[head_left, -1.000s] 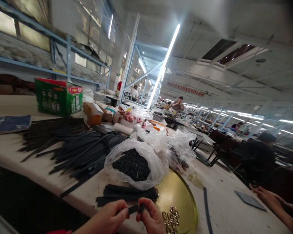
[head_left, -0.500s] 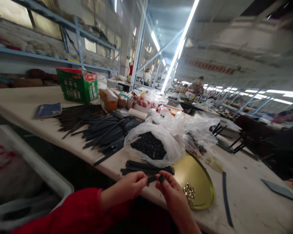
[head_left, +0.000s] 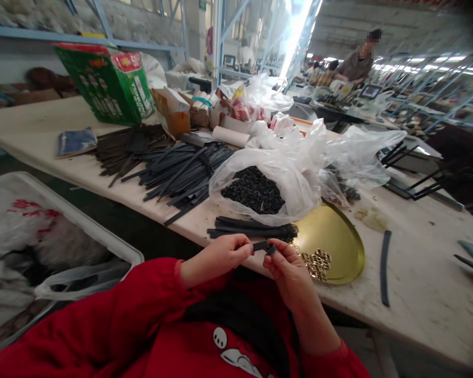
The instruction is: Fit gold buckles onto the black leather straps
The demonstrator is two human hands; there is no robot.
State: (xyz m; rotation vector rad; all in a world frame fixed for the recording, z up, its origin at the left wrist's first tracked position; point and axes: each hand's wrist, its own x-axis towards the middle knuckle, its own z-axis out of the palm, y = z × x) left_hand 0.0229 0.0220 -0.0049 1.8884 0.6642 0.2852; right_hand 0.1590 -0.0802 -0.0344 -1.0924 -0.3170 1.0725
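Both my hands meet just in front of the table edge, pinching one short black strap piece [head_left: 263, 245] between them. My left hand [head_left: 220, 257] grips its left end with closed fingers. My right hand [head_left: 287, 265] pinches the right end, where a small dark loop sits. Just beyond them lies a bundle of black straps [head_left: 248, 229]. To the right is a round gold tray [head_left: 339, 247] with several gold metal buckles [head_left: 317, 262] on its near side.
A clear plastic bag of small black loops [head_left: 256, 191] stands behind the bundle. Heaps of long black strips [head_left: 173, 168] cover the table's left, with a green carton [head_left: 106, 81] behind. A single black strap [head_left: 385, 268] lies right. A white bin [head_left: 82, 231] sits lower left. A person works far back.
The view has tilted down, showing my red sleeves and the white bin. My hands keep the same pinch on the strap piece and now sit nearer my body.
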